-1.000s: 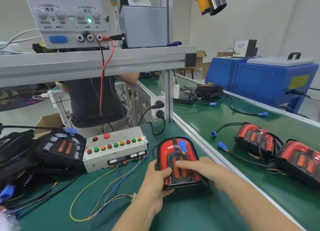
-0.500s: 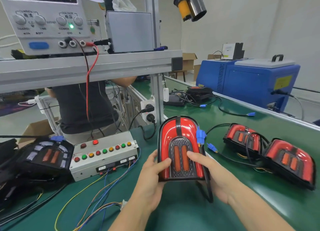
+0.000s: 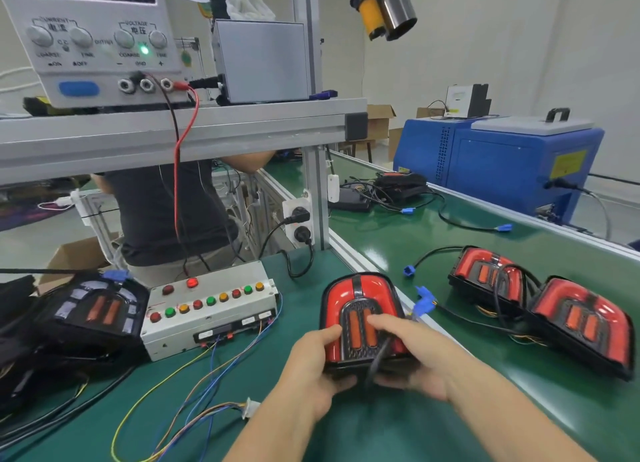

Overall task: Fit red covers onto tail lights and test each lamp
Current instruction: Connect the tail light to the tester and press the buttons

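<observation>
Hands grip one red-covered tail light (image 3: 360,309) over the green table (image 3: 398,427): left hand (image 3: 311,364) clasps its left edge, right hand (image 3: 415,354) its lower right, thumb on the lens. Beyond, a button box (image 3: 211,309) sits left, two finished lamps (image 3: 540,306) right.

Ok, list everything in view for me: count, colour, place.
held tail light: one, red cover, centre, in both hands
finished tail lights: two, red, right on the belt
uncovered tail light: one, black, far left
button box: one, white, left of the held lamp
power supply: one, white, on the shelf
blue connectors: several, on black cables
blue machine: one, far right
another person: one, dark shirt, behind the frame
left hand: grips lamp's left edge
right hand: fingers on the lamp face
</observation>
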